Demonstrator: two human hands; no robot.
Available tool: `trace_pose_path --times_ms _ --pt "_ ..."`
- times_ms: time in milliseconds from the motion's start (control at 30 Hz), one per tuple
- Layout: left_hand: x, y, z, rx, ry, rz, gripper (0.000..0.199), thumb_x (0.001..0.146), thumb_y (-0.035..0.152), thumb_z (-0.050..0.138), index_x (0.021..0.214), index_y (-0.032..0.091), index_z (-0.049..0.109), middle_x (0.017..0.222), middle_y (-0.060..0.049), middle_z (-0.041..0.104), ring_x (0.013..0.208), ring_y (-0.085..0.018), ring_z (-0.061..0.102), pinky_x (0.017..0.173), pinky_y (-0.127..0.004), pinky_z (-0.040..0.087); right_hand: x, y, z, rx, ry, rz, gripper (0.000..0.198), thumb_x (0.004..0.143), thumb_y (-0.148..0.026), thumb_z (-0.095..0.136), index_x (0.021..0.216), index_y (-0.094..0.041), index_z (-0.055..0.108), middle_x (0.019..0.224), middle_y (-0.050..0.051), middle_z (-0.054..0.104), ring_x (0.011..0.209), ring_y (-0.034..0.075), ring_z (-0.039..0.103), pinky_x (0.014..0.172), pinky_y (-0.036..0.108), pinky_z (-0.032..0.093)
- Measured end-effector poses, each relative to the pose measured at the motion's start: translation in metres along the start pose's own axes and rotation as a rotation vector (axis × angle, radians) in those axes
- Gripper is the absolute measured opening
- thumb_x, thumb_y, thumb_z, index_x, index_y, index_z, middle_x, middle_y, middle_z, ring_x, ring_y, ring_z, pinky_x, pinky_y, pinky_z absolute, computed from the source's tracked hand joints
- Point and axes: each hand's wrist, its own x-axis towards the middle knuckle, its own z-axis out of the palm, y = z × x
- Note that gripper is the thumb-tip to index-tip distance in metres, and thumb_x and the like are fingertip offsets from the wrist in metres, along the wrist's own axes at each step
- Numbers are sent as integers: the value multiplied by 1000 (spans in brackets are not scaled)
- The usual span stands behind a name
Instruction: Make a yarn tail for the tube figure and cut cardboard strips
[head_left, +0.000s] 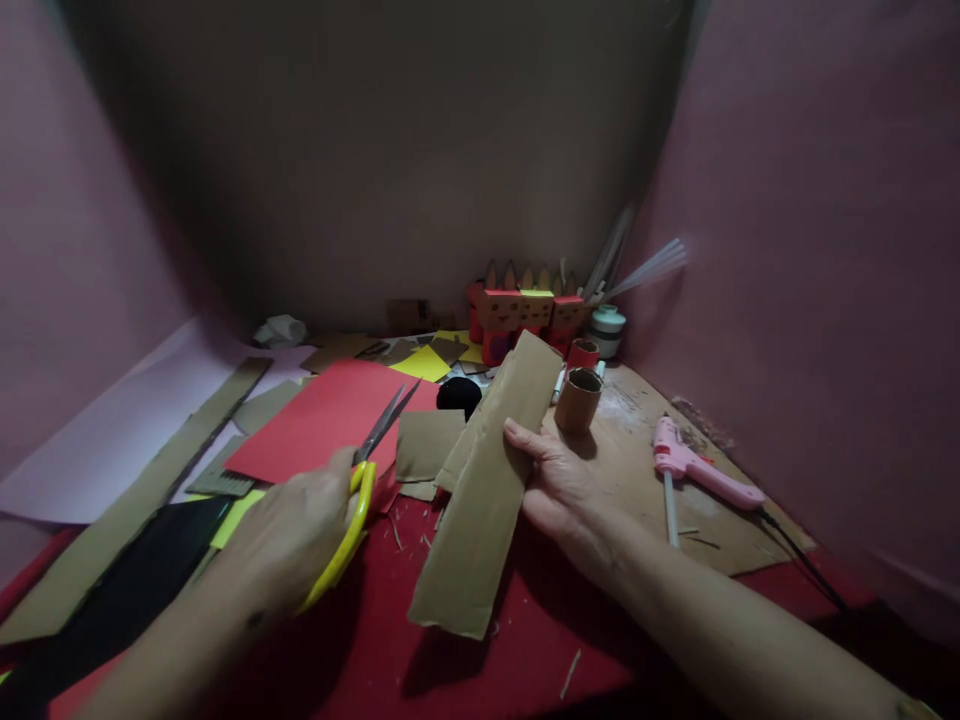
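My left hand (292, 535) is closed around a pair of scissors (358, 510) with yellow handles, its blades slightly apart and pointing up and away. In my right hand (562, 485) is a long strip of cardboard (487, 510), held tilted with the thumb on its face and the fingers behind. Another cardboard piece shows partly behind the strip's upper half. Between the hands, a small square of cardboard (429, 445) lies beside a red sheet of paper (337, 410). A round black piece (459, 395) sits just behind that square.
A pink glue gun (705, 470) with its cord rests on a cardboard mat (637, 480) at right. Cardboard tubes (577, 402), red box figures with drawn faces (521, 310) and a lidded jar (606, 330) stand behind. A long cardboard strip (127, 520) lies left. Pink walls flank the table.
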Motion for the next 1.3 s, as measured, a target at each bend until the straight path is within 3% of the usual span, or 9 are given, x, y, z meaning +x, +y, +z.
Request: trace_pose_path --times_ms 167,300,533,700,767,833,1000,1133,1300 --pt "17 10 -11 216 -136 -45 23 84 32 30 91 18 47 75 -14 63 67 -32 62 54 -34 34 3 0 -3 -12 30 41 21 66 -17 74 86 -17 67 77 3 71 71 19 63 80 40 50" --pt "26 3 -2 284 -36 -52 35 86 37 25 99 13 48 83 -21 63 73 -38 62 57 -39 37 4 -6 -3 -2 57 78 18 65 -16 72 82 -15 68 73 4 71 68 19 64 77 39 52" --pt "29 3 -12 232 45 36 25 81 29 37 86 14 57 79 -19 61 72 -33 57 58 -39 37 4 -36 -4 -46 39 129 19 69 -17 62 85 -11 69 64 5 70 54 15 61 61 28 53" --pt "45 51 5 -78 24 197 42 82 49 43 109 18 53 87 -9 65 80 -24 60 64 -31 40 5 -46 -9 -60 -122 159 18 72 -22 57 81 -11 69 50 4 63 40 12 52 39 20 43" --pt "51 69 19 -444 -28 140 44 65 48 65 96 17 58 81 -9 64 78 -27 59 60 -31 39 5 -44 -8 -15 -116 130 15 73 -21 56 79 -14 68 45 0 60 33 10 46 33 19 38" --pt "54 78 26 -585 -51 119 30 61 38 67 81 18 59 74 -6 63 72 -25 60 56 -29 39 4 -42 -6 35 -104 94 12 73 -17 55 77 -16 66 46 -1 60 33 9 45 32 19 37" --pt "48 66 14 -864 -43 100 21 75 35 52 87 19 54 73 0 62 59 -15 59 49 -25 42 4 -36 -4 53 -78 23 13 70 -12 58 80 -18 63 63 0 68 50 13 60 47 22 49" --pt "47 48 3 -1266 196 53 26 69 32 64 86 16 54 77 -1 64 66 -14 60 58 -24 45 4 -26 -4 -110 -41 -36 24 67 -12 63 90 -19 63 73 0 71 56 15 63 60 29 53" --pt "50 40 5 -1345 256 69 24 71 30 65 89 16 55 68 3 61 51 -7 48 47 -19 34 14 -16 -7 -422 -51 -98 23 68 -19 65 92 -17 64 78 4 71 66 20 65 68 36 52"
